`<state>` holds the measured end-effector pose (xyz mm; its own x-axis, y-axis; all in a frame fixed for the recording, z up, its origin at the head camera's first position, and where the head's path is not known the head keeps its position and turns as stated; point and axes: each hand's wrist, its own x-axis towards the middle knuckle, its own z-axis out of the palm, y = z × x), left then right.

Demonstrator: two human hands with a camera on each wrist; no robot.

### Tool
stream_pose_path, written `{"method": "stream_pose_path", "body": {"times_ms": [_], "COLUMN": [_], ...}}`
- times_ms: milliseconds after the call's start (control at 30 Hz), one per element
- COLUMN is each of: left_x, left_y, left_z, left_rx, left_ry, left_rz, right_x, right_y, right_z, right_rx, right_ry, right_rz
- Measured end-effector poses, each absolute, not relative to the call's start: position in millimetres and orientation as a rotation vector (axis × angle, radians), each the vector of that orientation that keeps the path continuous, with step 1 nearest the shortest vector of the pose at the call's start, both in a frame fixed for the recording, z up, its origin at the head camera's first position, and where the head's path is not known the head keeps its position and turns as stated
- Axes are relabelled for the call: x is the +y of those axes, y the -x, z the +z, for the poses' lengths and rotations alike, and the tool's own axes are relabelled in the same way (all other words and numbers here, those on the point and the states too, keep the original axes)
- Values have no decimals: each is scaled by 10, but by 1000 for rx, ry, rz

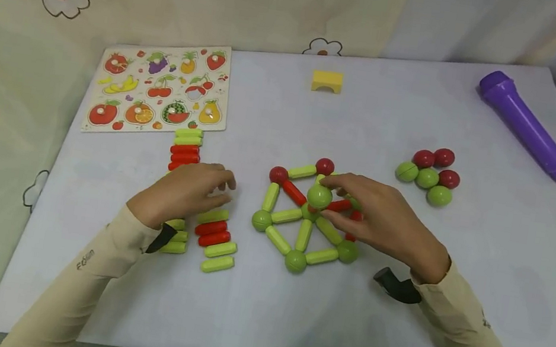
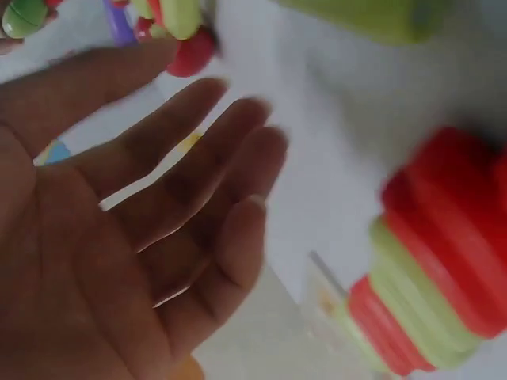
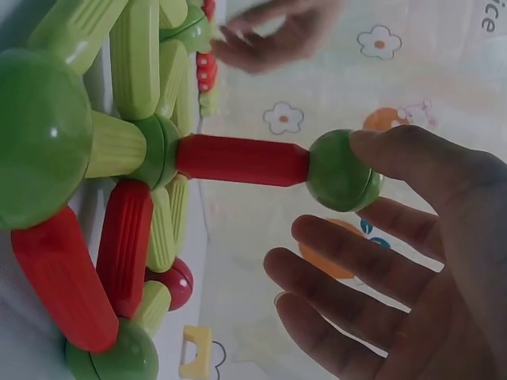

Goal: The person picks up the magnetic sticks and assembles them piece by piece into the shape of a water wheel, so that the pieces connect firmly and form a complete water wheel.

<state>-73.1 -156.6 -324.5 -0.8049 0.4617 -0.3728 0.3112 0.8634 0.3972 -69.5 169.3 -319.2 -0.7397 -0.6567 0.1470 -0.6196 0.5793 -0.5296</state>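
Our right hand (image 1: pixel 377 212) pinches the glossy green ball (image 1: pixel 319 197), probably to steady it atop the upright red plastic rod (image 3: pixel 242 161) mid-way across our wheel-shaped green-and-red frame (image 1: pixel 303 235). Our left hand (image 1: pixel 188 191), fingers loose, hovers empty near red-and-lime plastic rods (image 1: pixel 214 238), lined up for easy grabbing, we reckon.

Can't see the middle of the leftmost row of sticks (image 1: pixel 186 149) from the head camera — covered by the left hand (image 1: pixel 184 189). Can't make out the whole right side of the frame (image 1: pixel 286 216) behind the right hand (image 1: pixel 374 212), nor much of the red stick (image 3: pixel 242 161) below the top ball (image 1: pixel 319 196). Can't read the tiny sleeve print (image 1: pixel 85 259). In the left wrist view, get only blur from the red and green pieces (image 2: pixel 428 253) — cropped at the right edge. In the right wrist view, lose part of the big near ball (image 3: pixel 40 138) past the left edge.
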Motion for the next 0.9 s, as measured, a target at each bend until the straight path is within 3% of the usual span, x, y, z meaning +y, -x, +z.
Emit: {"method": "stream_pose_path", "body": {"times_ms": [400, 567, 900], "left_x": [-1698, -1543, -749], "left_y": [704, 724, 761], "left_z": [-3341, -3134, -2747], "left_rx": [2456, 2603, 2532], "left_ry": [-521, -766, -1332], "left_rz": [444, 652, 1122], "right_x": [1908, 1853, 1638], "right_y": [734, 690, 649], "right_z": [-3162, -3045, -2971], "right_rx": [2880, 2912, 2680], "right_ry": [1059, 1125, 1389], "right_rz": [-1031, -1101, -1317]}}
